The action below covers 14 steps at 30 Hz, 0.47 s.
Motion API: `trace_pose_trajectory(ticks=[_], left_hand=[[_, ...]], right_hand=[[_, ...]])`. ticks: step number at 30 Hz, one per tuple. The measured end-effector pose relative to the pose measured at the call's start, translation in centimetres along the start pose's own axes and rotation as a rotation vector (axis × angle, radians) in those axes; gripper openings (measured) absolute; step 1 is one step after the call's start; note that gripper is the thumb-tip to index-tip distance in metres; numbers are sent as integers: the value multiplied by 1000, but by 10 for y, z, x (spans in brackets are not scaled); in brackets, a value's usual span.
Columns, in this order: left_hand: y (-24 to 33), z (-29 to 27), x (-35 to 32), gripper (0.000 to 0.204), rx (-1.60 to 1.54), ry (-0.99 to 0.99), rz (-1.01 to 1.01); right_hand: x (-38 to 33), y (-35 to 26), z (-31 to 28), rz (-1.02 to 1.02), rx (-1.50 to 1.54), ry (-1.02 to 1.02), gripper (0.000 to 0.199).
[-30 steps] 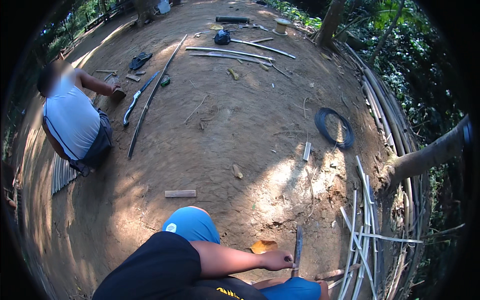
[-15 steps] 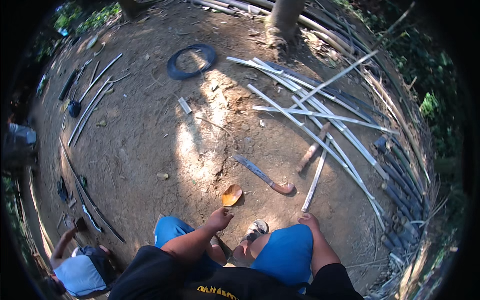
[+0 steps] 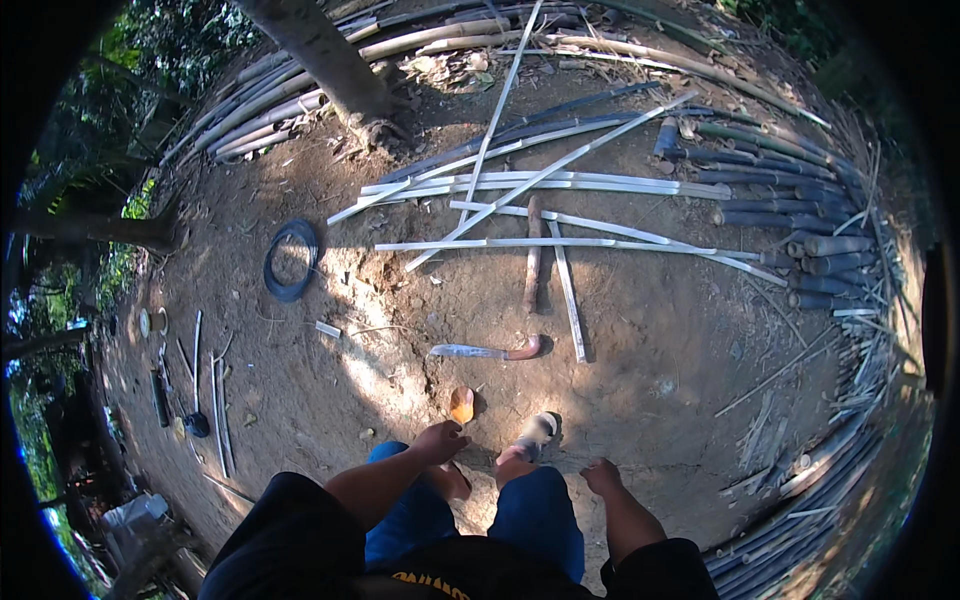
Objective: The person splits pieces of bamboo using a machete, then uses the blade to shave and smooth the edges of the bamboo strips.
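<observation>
My left hand is in front of my left knee, fingers curled in, with nothing visible in it. Just beyond its fingertips lies a dry orange-brown leaf. My right hand hangs to the right of my right knee, loosely closed and holding nothing I can see. On the dirt ahead, a machete with a curved wooden handle lies flat, blade to the left. Past it lie a short thick wooden stick and a pale split bamboo strip, neither touched by my hands.
Long pale bamboo strips cross each other farther off. Dark bamboo poles are stacked at right, more poles behind the tree trunk. A coil of dark wire and a small pale block lie left of the machete.
My view has swung to the right, showing more bamboo poles; the other person at lower left is out of view. My right hand now hangs farther from my knee.
</observation>
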<state>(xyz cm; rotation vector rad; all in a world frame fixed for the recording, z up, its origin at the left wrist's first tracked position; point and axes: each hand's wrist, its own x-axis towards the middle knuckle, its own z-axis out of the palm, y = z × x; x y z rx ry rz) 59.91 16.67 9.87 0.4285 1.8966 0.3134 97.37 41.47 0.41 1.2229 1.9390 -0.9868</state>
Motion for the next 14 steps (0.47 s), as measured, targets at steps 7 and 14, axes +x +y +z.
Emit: trace_pose_trajectory(ticks=[7, 14], left_hand=[[66, -137, 114, 42, -81, 59, 278], [43, -296, 337, 58, 140, 74, 146]], right_hand=[[96, -160, -40, 52, 308, 140, 47], [221, -315, -41, 38, 521, 146, 47]])
